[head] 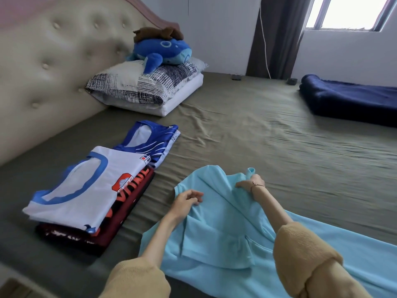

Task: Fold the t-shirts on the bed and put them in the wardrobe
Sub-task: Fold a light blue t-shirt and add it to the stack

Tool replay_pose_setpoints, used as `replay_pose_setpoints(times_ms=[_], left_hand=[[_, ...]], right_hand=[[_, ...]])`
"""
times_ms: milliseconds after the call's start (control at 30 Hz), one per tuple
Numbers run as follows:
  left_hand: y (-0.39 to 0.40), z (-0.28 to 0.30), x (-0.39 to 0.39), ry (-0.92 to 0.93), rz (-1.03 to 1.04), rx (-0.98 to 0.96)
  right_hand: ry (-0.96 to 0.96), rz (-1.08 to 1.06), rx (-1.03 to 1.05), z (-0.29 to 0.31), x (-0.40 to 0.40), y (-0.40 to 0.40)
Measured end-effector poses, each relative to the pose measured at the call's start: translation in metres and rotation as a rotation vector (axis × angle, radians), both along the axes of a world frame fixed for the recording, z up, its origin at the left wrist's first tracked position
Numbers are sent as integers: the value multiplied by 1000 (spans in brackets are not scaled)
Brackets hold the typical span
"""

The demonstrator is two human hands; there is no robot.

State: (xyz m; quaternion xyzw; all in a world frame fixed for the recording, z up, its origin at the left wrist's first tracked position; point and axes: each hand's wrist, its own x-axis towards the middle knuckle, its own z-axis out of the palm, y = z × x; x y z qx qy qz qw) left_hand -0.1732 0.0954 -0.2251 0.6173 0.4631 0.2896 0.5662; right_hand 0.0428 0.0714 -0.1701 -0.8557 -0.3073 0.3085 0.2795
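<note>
The light blue t-shirt (225, 229) is lying rumpled on the near bed (247, 130). The right hand (250, 183) is pinching its far edge; the left hand (189, 200) is resting on it, fingers loosely curled. Folded shirts (86, 190) are sitting stacked just left. Open sheet is stretching far toward pillows (146, 87) and a navy blanket (352, 100).

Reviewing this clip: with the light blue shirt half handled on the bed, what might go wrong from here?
1. The light blue shirt lies bunched and creased; the right hand pinches only its collar end, so the fold may come out crooked.
2. The left hand seems to rest loosely on the cloth, so it could slip while being smoothed.
3. The folded stack sits close by; a sweeping sleeve might knock it askew.
</note>
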Motion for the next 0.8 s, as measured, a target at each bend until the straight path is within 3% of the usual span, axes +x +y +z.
replay_pose_setpoints(times_ms=[167,300,433,567,667,800], left_hand=[[5,6,2,-64,55,-100],[7,3,-1,-247,163,-220],[6,9,-6,-407,176,-361],[6,6,-9,-231,183,-217],[4,5,-7,-209,242,-141],[2,7,-9,-250,245,-100]], right_hand=[[69,326,227,21,-34,-16],[-59,692,165,24,-73,-48],[-168,914,152,11,-97,-73],[-135,983,148,2,-96,-89],[-193,957,116,3,-89,-96],[-544,932,-23,11,-78,-101]])
